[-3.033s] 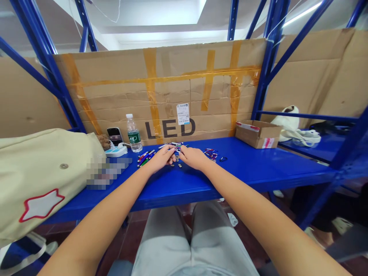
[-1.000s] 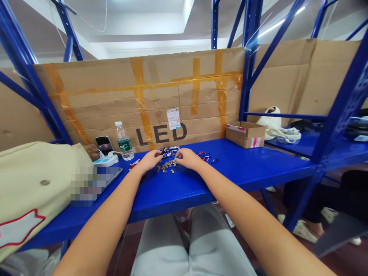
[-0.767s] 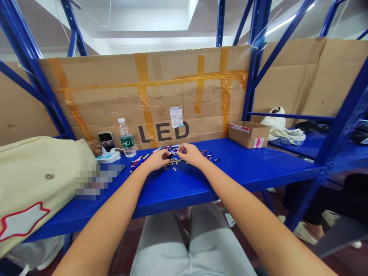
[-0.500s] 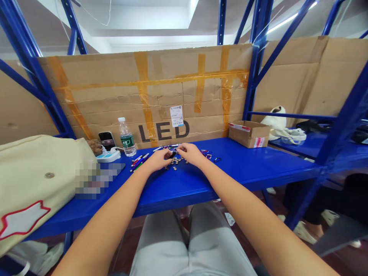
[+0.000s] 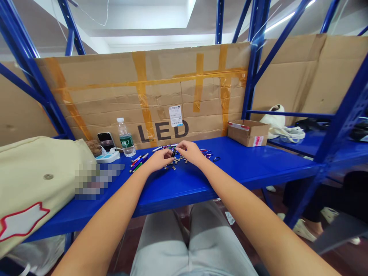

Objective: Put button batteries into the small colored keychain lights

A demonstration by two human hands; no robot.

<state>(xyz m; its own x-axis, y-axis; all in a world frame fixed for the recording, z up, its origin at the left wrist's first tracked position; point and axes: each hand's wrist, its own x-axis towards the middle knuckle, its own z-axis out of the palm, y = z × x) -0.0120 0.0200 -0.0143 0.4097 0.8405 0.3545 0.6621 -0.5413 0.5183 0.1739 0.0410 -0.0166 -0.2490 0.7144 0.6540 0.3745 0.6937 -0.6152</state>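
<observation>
A small black tube (image 5: 173,152) is held upright but slightly tilted between my two hands, just above the blue shelf top. My left hand (image 5: 160,159) is closed, its thumb and fingers pinching the tube from the left. From the other side, my right hand (image 5: 188,151) is closed with its fingertips at the tube's upper end. Below them lie several small round silver pieces like button cells (image 5: 174,168). Slim coloured tubes (image 5: 139,162) in blue, red and green lie left of my left hand. Coloured clips like small carabiners (image 5: 207,154) are scattered beyond my right hand.
A water bottle (image 5: 126,138), a white power strip (image 5: 107,157) and a phone (image 5: 106,141) stand at the back left. A cream bag (image 5: 37,172) covers the left end of the shelf (image 5: 175,195). An open cardboard box (image 5: 246,133) sits at the back right, against a cardboard wall (image 5: 115,103).
The black tube now stands more upright and shows more clearly between my fingers. My hands stay in almost the same place; the view has shifted slightly.
</observation>
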